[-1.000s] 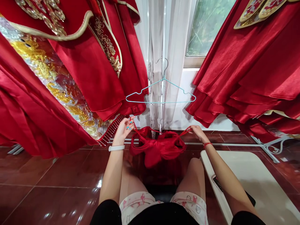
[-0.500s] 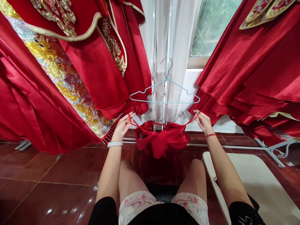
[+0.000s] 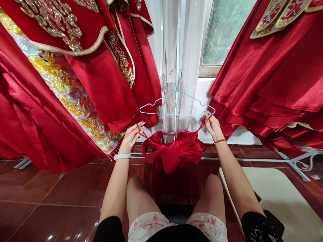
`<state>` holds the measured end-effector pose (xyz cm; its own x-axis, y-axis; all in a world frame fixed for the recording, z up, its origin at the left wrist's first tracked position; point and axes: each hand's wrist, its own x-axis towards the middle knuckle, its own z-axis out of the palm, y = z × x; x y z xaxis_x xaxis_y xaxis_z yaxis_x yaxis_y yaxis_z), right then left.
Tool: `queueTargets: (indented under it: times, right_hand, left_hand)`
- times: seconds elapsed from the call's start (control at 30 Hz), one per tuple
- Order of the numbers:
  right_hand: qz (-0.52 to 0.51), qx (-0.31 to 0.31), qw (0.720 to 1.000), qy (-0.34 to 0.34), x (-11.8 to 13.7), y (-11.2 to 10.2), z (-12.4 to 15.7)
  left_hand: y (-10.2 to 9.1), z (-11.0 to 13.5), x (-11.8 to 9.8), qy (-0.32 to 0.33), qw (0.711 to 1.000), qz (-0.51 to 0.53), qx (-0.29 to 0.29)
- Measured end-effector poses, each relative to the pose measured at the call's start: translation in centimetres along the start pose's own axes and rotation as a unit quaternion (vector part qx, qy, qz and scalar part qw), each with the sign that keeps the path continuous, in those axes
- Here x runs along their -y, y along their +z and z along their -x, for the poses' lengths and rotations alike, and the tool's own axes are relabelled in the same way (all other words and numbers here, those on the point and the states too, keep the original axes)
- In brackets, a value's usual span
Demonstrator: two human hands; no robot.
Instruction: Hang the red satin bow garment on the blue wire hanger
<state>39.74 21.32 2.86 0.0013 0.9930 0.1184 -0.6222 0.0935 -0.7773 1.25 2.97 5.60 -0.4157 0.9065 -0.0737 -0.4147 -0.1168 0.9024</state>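
Observation:
A red satin dress (image 3: 174, 151) with a bow-like front hangs by its thin straps between my hands, above the floor in front of my knees. My left hand (image 3: 131, 135) is closed on the left strap, fingers pinched around it. The right strap is pinched in my right hand (image 3: 212, 125), whose fingertips are up at the lower right corner of a light blue wire hanger (image 3: 177, 102). The hanger, with its metal hook, hangs just above the dress. Whether the right strap touches the hanger, I cannot tell.
Red gowns (image 3: 101, 97) with gold embroidery hang at the left, and more red gowns (image 3: 272, 80) at the right. A white rack bar (image 3: 242, 159) runs low across the tiled floor. At my right stands a cream stool (image 3: 275, 191) with dark objects near my arm.
My right hand has moved up and inward, bringing the right strap to the hanger's lower right corner. My left hand keeps its strap, nearly still. The whole view has tilted slightly.

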Motion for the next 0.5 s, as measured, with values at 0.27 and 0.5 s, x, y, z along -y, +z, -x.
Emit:
queueTargets:
  times: [0.27, 0.5]
  right_hand:
    - [0.070, 0.004, 0.996, -0.046, 2.7, -0.8, 0.3]
    - [0.065, 0.003, 0.996, -0.061, 4.6, -0.9, 0.3]
  left_hand:
    - [1.6, -0.6, 0.5, 0.051, 0.998, 0.013, -0.022]
    - [3.6, -1.8, -1.6, 0.154, 0.984, -0.079, 0.037]
